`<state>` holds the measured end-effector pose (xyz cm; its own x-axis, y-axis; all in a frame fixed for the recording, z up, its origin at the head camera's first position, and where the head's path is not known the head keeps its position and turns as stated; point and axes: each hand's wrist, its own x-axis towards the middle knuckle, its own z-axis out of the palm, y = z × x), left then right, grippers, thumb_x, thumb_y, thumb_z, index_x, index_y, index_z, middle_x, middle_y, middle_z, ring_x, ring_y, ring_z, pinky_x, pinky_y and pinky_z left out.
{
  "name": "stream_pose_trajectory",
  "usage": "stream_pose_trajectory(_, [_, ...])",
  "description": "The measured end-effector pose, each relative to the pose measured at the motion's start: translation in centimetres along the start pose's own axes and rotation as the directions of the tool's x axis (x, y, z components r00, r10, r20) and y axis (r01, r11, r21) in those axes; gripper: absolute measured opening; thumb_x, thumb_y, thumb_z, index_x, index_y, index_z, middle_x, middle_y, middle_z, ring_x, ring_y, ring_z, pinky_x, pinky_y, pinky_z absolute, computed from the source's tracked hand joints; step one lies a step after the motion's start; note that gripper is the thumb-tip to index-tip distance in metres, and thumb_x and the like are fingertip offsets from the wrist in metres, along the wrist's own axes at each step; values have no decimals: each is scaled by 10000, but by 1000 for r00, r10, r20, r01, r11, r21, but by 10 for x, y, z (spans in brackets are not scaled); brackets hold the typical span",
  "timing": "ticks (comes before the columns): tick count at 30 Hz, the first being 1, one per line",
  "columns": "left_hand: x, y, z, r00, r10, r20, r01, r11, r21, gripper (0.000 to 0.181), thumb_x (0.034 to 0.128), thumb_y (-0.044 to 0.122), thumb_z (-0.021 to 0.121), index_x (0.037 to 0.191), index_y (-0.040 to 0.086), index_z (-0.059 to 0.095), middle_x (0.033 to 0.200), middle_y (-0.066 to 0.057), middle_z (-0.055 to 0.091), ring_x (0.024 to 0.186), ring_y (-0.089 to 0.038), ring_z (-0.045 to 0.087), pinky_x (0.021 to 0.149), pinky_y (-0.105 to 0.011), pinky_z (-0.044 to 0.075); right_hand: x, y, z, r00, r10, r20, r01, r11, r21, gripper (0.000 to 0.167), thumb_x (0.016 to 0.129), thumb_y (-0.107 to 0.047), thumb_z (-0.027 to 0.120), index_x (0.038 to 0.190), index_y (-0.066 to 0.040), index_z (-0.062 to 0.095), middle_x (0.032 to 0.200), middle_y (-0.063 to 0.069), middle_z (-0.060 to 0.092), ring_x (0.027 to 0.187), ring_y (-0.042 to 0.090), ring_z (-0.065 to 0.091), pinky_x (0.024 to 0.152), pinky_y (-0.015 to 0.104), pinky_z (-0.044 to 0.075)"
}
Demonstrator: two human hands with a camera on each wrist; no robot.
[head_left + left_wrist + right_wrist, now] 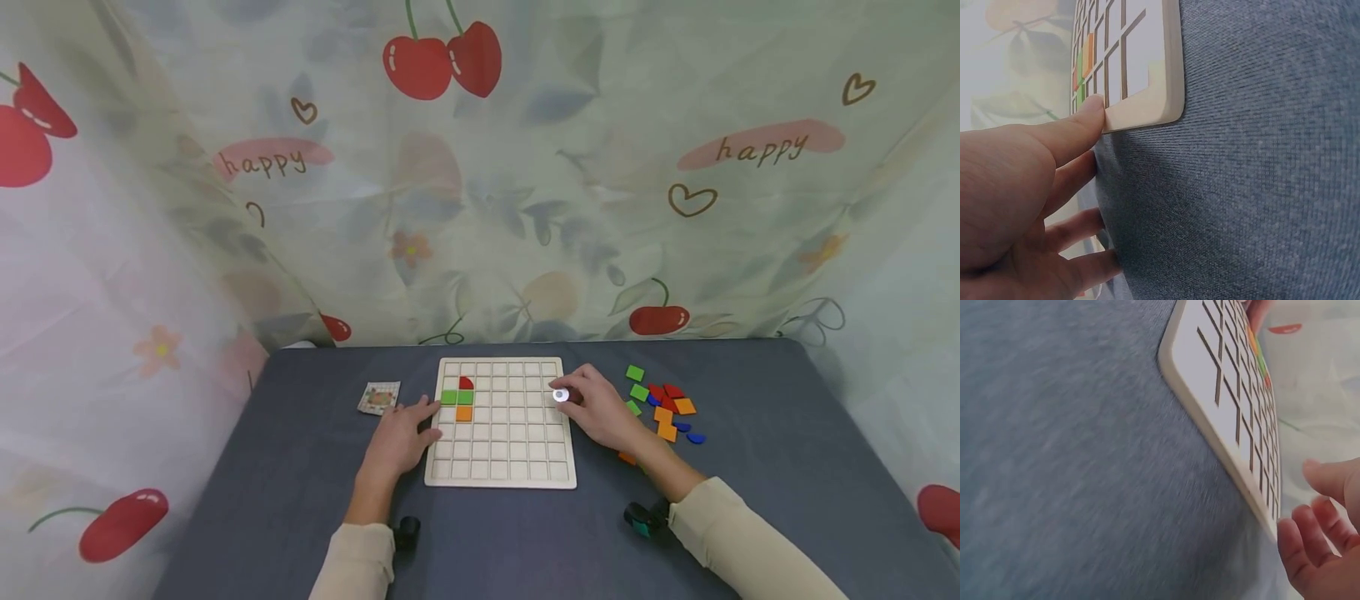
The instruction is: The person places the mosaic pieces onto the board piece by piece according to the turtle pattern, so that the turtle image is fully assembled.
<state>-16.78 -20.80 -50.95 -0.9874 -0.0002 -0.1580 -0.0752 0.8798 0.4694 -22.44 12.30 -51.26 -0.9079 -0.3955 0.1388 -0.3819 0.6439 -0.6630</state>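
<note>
A pale gridded board (517,450) lies flat in the middle of the table. At its left, two green squares (457,397) sit in cells, with a red rounded piece (467,383) above and an orange square (464,413) below. My left hand (401,437) rests along the board's left edge, fingers spread; the left wrist view shows its thumb (1088,115) touching the rim. Over the right edge, my right hand (596,407) pinches a small bright white round piece (561,395) between thumb and finger. That piece cannot be made out in the right wrist view.
Loose green, red, orange and blue pieces (666,432) lie scattered right of the board, some partly behind the right forearm. A small patterned card (379,397) lies beyond the left hand. A printed cloth (480,208) hangs behind the dark table (510,542).
</note>
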Motion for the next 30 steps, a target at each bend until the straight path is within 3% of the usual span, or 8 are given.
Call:
stream_pose_trajectory(4, [-1,0,0,1000,6,1,-6,1000,-12,541,959,251,712,1479,202,569,1590,-95,472,1500,-512,319,1212,-656,305,10,-8,6,999,-39,28,39,999,12,306,961,-99,701,1260,-39,702,1082,84,578,879,145,594,767,255,531])
stream_pose_trajectory(10, [0,0,-1,1000,2,-1,-2,1000,-2,542,958,259,712,1478,204,569,1590,-89,475,1497,-510,327,1214,-651,304,31,-21,21,998,-18,56,16,999,38,342,977,-92,668,1311,-22,654,1123,115,578,955,201,664,825,328,571])
stream_pose_trajectory(22, [1,2,-2,1000,-15,7,15,1000,-4,555,957,285,713,1486,222,559,1600,-67,460,1510,-493,318,1231,-641,289,62,-45,51,990,-14,139,8,999,43,279,993,-90,649,1266,-32,658,1172,109,587,982,211,634,888,383,575])
stream_pose_trajectory(30, [1,1,-2,1000,-12,18,11,1000,12,547,962,286,707,1485,222,561,1595,-75,468,1503,-492,334,1237,-635,281,80,-58,64,986,9,169,-10,1000,4,269,1003,-117,646,1271,-96,655,1199,53,601,1027,180,636,939,368,568])
